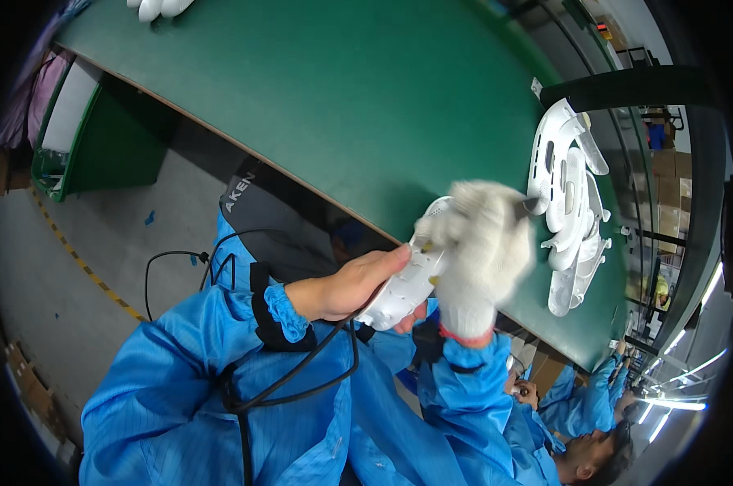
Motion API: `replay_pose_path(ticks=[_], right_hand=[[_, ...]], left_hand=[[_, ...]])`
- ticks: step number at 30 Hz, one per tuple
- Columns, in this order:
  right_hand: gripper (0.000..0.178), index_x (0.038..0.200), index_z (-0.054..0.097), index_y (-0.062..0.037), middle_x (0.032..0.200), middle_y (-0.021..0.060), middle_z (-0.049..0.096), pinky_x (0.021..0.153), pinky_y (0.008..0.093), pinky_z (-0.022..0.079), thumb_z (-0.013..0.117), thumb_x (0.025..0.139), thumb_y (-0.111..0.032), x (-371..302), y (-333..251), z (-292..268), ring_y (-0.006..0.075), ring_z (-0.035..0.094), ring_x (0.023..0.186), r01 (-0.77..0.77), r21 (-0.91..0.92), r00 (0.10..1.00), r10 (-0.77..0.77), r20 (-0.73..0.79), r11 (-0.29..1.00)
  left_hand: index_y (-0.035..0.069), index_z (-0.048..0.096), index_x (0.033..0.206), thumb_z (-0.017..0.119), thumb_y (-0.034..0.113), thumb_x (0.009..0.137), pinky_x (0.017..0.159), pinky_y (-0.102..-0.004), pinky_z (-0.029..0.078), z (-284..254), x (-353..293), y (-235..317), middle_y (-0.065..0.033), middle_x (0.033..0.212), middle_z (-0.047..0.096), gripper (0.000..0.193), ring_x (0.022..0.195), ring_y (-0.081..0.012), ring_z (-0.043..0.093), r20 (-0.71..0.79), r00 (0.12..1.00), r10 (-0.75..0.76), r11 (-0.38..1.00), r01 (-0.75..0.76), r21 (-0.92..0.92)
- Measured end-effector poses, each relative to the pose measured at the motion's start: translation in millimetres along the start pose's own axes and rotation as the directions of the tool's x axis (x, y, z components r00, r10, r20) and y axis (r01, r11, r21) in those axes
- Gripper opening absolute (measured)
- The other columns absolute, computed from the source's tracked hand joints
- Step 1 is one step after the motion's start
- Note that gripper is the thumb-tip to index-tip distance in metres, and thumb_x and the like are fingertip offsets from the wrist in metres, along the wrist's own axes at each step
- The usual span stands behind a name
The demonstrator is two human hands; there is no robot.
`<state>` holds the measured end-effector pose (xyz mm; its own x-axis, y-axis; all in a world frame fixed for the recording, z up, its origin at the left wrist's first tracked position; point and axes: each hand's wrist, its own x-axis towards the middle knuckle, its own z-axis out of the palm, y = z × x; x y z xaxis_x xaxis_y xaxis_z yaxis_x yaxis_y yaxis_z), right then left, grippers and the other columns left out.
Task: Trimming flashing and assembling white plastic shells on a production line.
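My left hand is bare and grips a curved white plastic part from below, holding it over the near edge of the green table. My right hand wears a white knit glove and is closed at the upper end of the same part, slightly blurred. The tip of a small grey tool sticks out of the glove. Both sleeves are blue. A pile of similar white plastic parts lies on the table just beyond my right hand.
A black cable hangs across my blue coat. Another person in a blue coat sits at the lower right. Someone's white-gloved hand shows at the table's far edge. A green cabinet stands on the grey floor at left.
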<state>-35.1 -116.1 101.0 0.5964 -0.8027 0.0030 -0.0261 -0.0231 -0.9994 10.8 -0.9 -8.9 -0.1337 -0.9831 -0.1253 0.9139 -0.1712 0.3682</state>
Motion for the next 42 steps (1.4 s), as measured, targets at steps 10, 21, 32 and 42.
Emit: replay_pose_path(ticks=[10, 21, 32, 42], right_hand=[[0.024, 0.108, 0.058, 0.0012, 0.091, 0.0119, 0.069, 0.057, 0.0274, 0.052, 0.055, 0.104, -0.023, 11, 3, 2, 0.0146, 0.063, 0.062, -0.133, 0.024, 0.991, 0.133, 0.025, 0.991], [0.03, 0.1, 0.059, 0.0022, 0.07, 0.0081, 0.057, 0.049, 0.0326, 0.051, 0.061, 0.101, -0.028, 23, 3, 4, 0.0146, 0.051, 0.052, -0.333, 0.162, 0.943, 0.332, 0.038, 0.929], [0.03, 0.099, 0.059, 0.002, 0.066, 0.0063, 0.053, 0.048, 0.0343, 0.05, 0.061, 0.101, -0.028, 24, 2, 10, 0.0147, 0.05, 0.05, -0.347, 0.159, 0.935, 0.355, -0.025, 0.924], [0.03, 0.098, 0.06, 0.0025, 0.063, 0.0053, 0.051, 0.047, 0.0344, 0.049, 0.06, 0.101, -0.027, 27, 1, 10, 0.0146, 0.049, 0.05, -0.341, 0.17, 0.936, 0.35, -0.029, 0.925]], left_hand=[[-0.003, 0.059, 0.115, 0.023, 0.051, 0.109, 0.068, -0.0338, 0.059, 4, -2, 5, -0.0157, 0.09, 0.07, 0.064, 0.074, -0.0216, 0.069, -0.001, 1.0, -0.002, 1.0, 0.002, -0.01], [-0.002, 0.056, 0.117, 0.021, 0.052, 0.109, 0.066, -0.0338, 0.058, 2, -5, 10, -0.0157, 0.092, 0.071, 0.065, 0.072, -0.0218, 0.07, -0.027, 0.998, -0.055, 0.997, 0.056, 0.056], [-0.003, 0.056, 0.116, 0.024, 0.054, 0.108, 0.064, -0.0319, 0.059, 5, -5, 13, -0.0149, 0.091, 0.07, 0.065, 0.071, -0.0192, 0.07, -0.025, 0.997, -0.069, 0.997, 0.07, 0.036], [-0.004, 0.059, 0.113, 0.02, 0.054, 0.108, 0.066, -0.0323, 0.057, 3, -7, 10, -0.0141, 0.092, 0.071, 0.07, 0.072, -0.0212, 0.069, -0.017, 0.997, -0.077, 0.996, 0.078, 0.044]])
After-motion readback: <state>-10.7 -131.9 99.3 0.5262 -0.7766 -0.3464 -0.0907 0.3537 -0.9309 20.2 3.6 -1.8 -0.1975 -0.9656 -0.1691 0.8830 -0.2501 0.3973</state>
